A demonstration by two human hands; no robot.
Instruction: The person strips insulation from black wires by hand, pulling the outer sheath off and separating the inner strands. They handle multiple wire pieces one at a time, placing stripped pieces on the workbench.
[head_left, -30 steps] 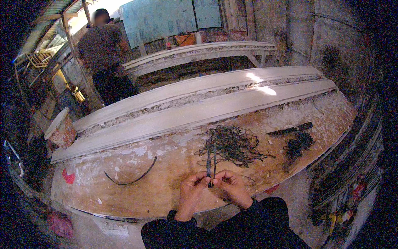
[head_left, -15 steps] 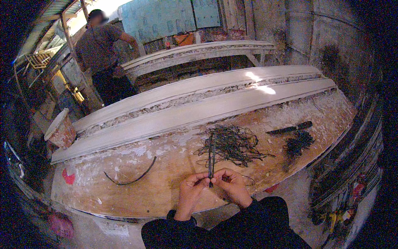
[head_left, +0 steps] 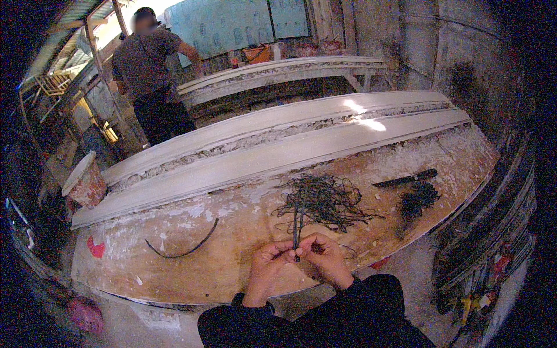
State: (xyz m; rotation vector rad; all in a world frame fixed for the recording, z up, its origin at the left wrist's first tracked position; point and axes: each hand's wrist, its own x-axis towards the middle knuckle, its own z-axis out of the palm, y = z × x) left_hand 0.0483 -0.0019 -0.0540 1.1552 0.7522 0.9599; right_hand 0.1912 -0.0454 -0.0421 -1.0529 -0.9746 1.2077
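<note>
A pair of thin black strips stands between my hands, their near ends pinched together in the fingertips. My left hand grips them from the left. On the other side my right hand has its thumb and fingers closed at the same ends. The strips' far ends overlap a loose tangle of black cord on the plywood board. Right of the tangle lie a knife with a dark handle and a bunch of short black pieces. One curved black strip rests alone on the left.
Two long white planks run along the board's far side. A smeared bucket stands at their left end. Behind, a person is beside a second long bench. A pink container sits on the floor at lower left.
The pinched strips have tilted slightly to the right at their near end, and my hands stay almost in place. The person behind has shifted a little to the right and straightened.
</note>
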